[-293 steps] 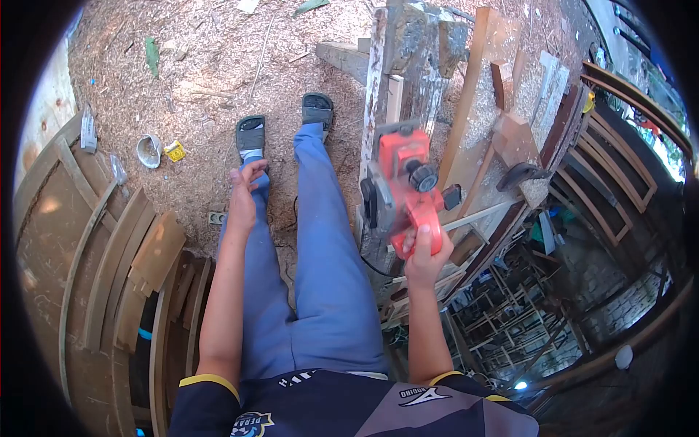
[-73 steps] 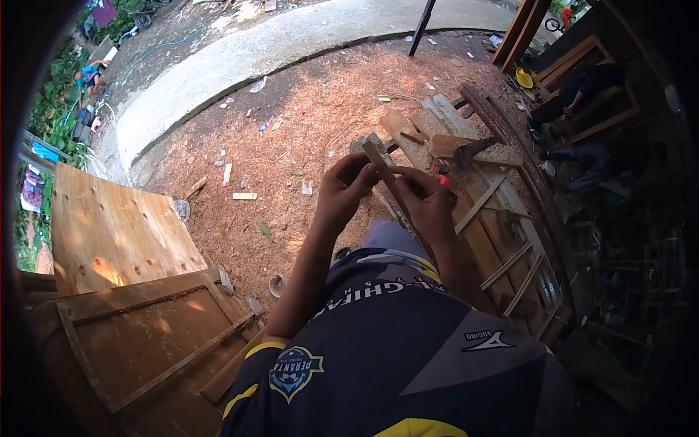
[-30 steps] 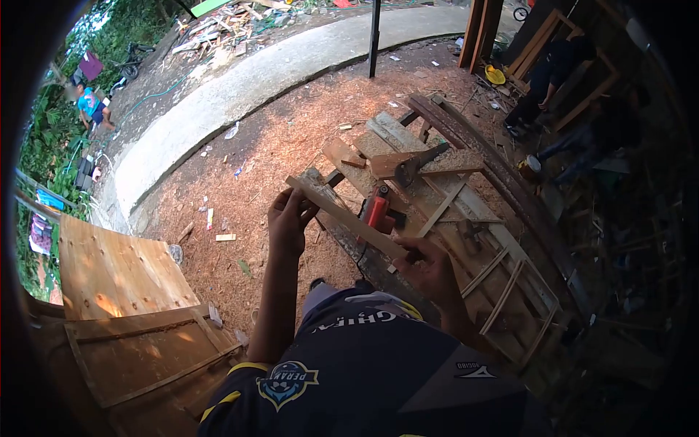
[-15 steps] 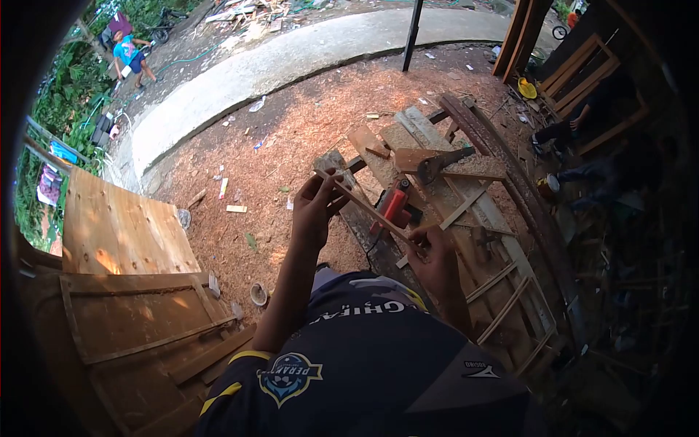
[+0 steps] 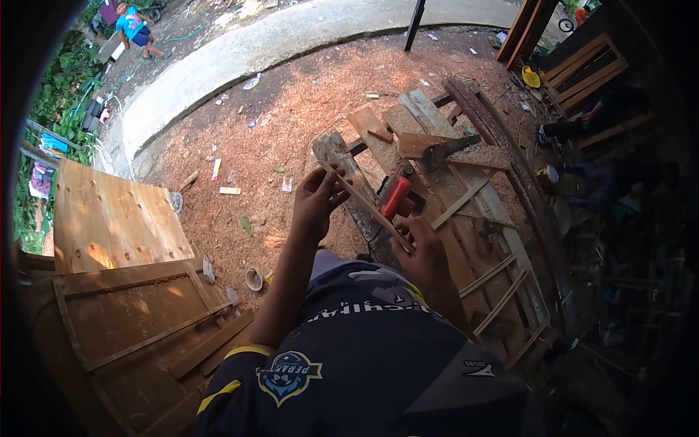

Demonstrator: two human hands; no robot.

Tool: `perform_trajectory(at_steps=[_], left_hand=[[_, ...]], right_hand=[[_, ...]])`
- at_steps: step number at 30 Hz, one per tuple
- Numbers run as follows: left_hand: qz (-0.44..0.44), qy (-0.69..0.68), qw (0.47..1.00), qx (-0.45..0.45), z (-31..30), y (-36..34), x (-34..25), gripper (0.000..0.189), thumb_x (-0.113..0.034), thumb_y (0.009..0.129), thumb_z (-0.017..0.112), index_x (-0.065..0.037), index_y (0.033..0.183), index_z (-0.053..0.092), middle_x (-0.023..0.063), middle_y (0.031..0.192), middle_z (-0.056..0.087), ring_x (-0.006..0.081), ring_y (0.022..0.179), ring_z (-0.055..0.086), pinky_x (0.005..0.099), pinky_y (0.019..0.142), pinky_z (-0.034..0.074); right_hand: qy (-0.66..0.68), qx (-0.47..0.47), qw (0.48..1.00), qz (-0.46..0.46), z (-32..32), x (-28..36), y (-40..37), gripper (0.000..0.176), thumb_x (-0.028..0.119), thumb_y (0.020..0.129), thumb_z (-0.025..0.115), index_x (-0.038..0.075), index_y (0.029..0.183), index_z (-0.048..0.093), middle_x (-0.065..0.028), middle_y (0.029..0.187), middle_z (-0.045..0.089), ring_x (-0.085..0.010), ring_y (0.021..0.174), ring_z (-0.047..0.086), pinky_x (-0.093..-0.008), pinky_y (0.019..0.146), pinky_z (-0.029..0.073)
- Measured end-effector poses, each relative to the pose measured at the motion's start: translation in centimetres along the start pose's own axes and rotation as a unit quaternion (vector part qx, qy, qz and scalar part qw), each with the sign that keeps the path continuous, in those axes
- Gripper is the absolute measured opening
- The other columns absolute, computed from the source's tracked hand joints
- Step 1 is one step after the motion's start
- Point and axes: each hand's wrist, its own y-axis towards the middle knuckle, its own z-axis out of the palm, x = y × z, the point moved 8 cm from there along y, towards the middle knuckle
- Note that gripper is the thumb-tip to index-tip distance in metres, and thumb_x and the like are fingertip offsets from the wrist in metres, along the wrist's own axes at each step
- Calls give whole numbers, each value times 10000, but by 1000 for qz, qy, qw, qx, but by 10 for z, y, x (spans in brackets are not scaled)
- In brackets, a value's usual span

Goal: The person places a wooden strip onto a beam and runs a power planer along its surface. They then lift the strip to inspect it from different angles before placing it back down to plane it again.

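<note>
A thin wooden strip (image 5: 366, 206) is held up in front of my chest, slanting from upper left to lower right. My left hand (image 5: 313, 205) pinches its upper end between the fingers. My right hand (image 5: 424, 249) grips its lower end. Just beyond the strip, a red power tool (image 5: 396, 192) lies on the plank-topped workbench (image 5: 408, 135). A handsaw (image 5: 445, 151) with a dark blade rests farther along the boards. To the right of my right hand lies what looks like a hammer (image 5: 483, 234).
Thin wooden strips (image 5: 500, 302) lie across the bench. Plywood panels (image 5: 116, 218) stand at the left, near a small cup (image 5: 253, 279). Wood shavings (image 5: 291, 109) cover the ground. One person (image 5: 134, 30) is at upper left; another person's arm (image 5: 595, 109) shows at right.
My right hand has moved a little left and toward my body, and the strip slants more steeply. The view has shifted slightly. The person at upper left has changed position.
</note>
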Motion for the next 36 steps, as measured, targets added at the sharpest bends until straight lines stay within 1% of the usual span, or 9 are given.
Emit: perform_trajectory(at_steps=[2, 5, 8, 10, 11, 14, 20, 26, 36], left_hand=[[-28, 20, 999, -25, -11, 6, 16, 266, -210, 1022, 609, -21, 1210, 603, 97, 1142, 685, 223, 996, 698, 367, 862, 596], [-74, 28, 995, -54, -39, 24, 48, 274, -211, 1015, 622, -20, 1211, 603, 98, 1137, 683, 203, 986, 698, 345, 843, 605], [-102, 54, 992, -46, -73, 52, 85, 364, -280, 1035, 588, -2, 1270, 574, 120, 1204, 664, 211, 1049, 677, 354, 904, 579], [-109, 89, 983, -116, -115, 64, 112, 424, -340, 1049, 545, -4, 1308, 558, 131, 1242, 647, 224, 1110, 651, 364, 949, 546], [-124, 101, 975, -157, -154, 83, 148, 455, -371, 1057, 524, -5, 1327, 550, 137, 1261, 638, 230, 1141, 638, 370, 972, 530], [-163, 32, 961, -219, -231, 80, 216, 442, -383, 1070, 495, -23, 1319, 554, 108, 1244, 640, 195, 1110, 629, 317, 939, 505], [-251, 42, 924, -285, -330, 43, 324, 453, -400, 1079, 449, -50, 1347, 555, 117, 1293, 631, 221, 1117, 626, 354, 938, 497], [-299, 41, 909, -286, -356, 32, 357, 440, -400, 1079, 453, -56, 1334, 555, 112, 1272, 641, 219, 1123, 624, 356, 949, 490], [-293, 26, 923, -250, -354, 62, 344, 411, -382, 1069, 490, -62, 1314, 570, 109, 1265, 644, 192, 1121, 627, 346, 949, 489]], right_hand=[[11, 64, 996, 65, 23, -14, 7, 219, 116, 837, 725, 43, 1003, 603, -161, 970, 595, -364, 890, 626, -451, 768, 506], [-37, 39, 998, 30, 53, -34, 21, 205, 133, 856, 695, 38, 1015, 607, -166, 960, 606, -381, 892, 628, -462, 757, 509], [-24, 71, 994, 82, 95, -68, 38, 204, 114, 856, 679, 34, 1029, 607, -169, 974, 608, -396, 901, 624, -472, 762, 510], [-30, 51, 994, 94, 133, -94, 53, 223, 100, 857, 661, 22, 1055, 593, -179, 987, 600, -403, 909, 619, -478, 783, 510], [-33, 49, 993, 100, 184, -145, 62, 226, 96, 859, 657, 17, 1059, 588, -185, 990, 597, -406, 913, 616, -476, 791, 509], [-67, 26, 994, 84, 251, -208, 79, 224, 77, 862, 648, 7, 1062, 577, -197, 991, 587, -411, 921, 606, -470, 802, 505], [-122, 6, 989, 81, 333, -270, 100, 184, 31, 852, 648, 6, 1019, 575, -180, 942, 571, -393, 879, 593, -457, 763, 491], [-110, 15, 988, 111, 358, -287, 104, 147, 1, 868, 641, -10, 1008, 597, -171, 916, 571, -366, 829, 587, -429, 748, 484], [-116, 12, 984, 133, 367, -291, 116, 161, 17, 872, 685, -6, 1020, 624, -161, 923, 605, -357, 839, 609, -434, 741, 500]])
